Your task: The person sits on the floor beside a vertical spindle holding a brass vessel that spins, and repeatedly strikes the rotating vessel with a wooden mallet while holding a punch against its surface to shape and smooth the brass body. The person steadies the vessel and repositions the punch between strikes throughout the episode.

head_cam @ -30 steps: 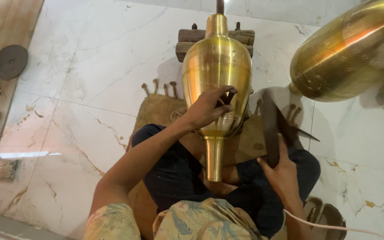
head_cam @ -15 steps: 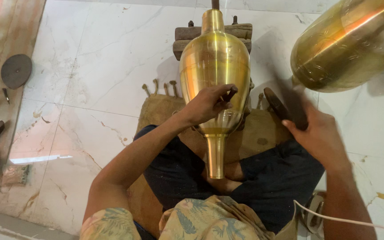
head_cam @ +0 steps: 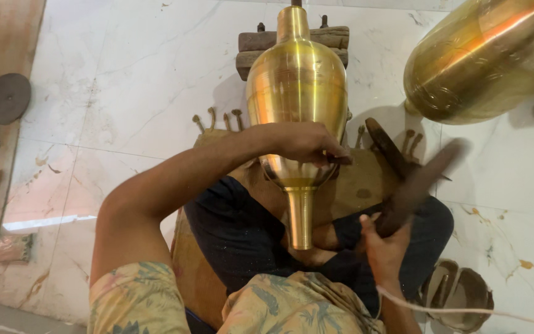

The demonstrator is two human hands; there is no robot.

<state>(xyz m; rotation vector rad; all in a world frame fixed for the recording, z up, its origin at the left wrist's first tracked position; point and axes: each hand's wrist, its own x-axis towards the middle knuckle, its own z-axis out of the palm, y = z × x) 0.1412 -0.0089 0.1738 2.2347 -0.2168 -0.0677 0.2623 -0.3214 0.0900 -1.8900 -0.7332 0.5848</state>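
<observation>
A tall polished brass vessel (head_cam: 296, 93) lies lengthwise in front of me, its narrow neck toward my lap and its far end on a wooden block (head_cam: 254, 49). My left hand (head_cam: 307, 143) rests on the vessel's lower body, fingers closed on a small dark tool (head_cam: 340, 159) pressed to the brass. My right hand (head_cam: 383, 244) grips the handle of a dark wooden mallet (head_cam: 416, 184), blurred, raised to the right of the vessel. I sit cross-legged on a brown mat (head_cam: 366, 185).
A second large brass vessel (head_cam: 483, 59) fills the top right. Small metal punches (head_cam: 220, 119) line the mat's far edge. A dark round disc (head_cam: 7, 98) and tools lie at the left on a wooden surface. Sandals (head_cam: 458, 294) sit at lower right on the marble floor.
My right hand has dropped back toward my lap with the mallet swinging. The view has moved closer. My left hand stays on the vessel.
</observation>
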